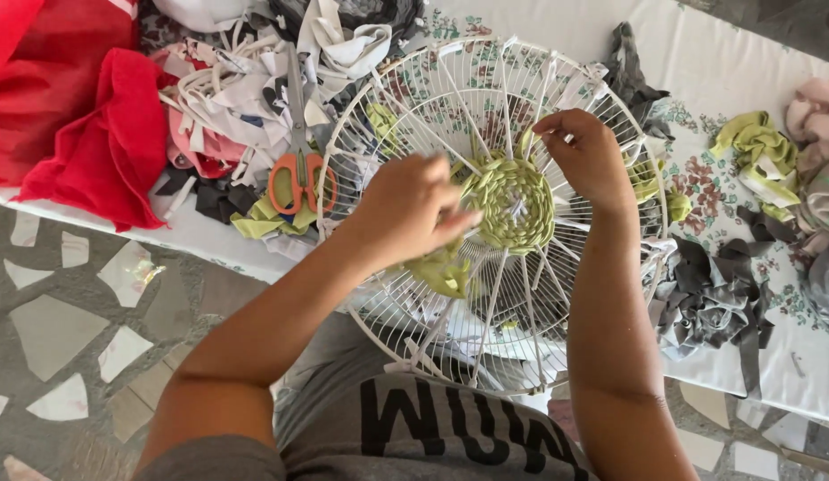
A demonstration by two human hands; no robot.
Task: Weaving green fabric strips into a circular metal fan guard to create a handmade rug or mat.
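A round white wire frame [485, 134] leans against the near edge of the counter [726, 53], its lower rim resting toward the person's lap. White fabric strips run like spokes from its rim to the centre, where a green woven disc [514, 203] of coiled cloth sits.

The left hand [412, 209] is over the frame just left of the disc, its fingers closed and blurred; it pinches a green fabric strip [443, 272] that hangs down from the disc's lower left side. The right hand [582, 153] is at the disc's upper right, its fingertips narrowed together on one of the white spokes just beside the woven edge; exactly what they pinch cannot be told.

On the counter left of the frame lie orange-handled scissors [298, 174], blades pointing toward the far edge, on top of a heap of white cloth strips [227, 98]. Red fabric [85, 125] drapes over the near left corner. At the right end, a bundle of grey strips [713, 298] lies near the frame's rim, with light green scraps [757, 147] farther back and pale pink and grey cloth [820, 178] at the right edge. The counter's cover is white with a flower print. Below it is a floor [67, 330] of grey with pale stone chips.
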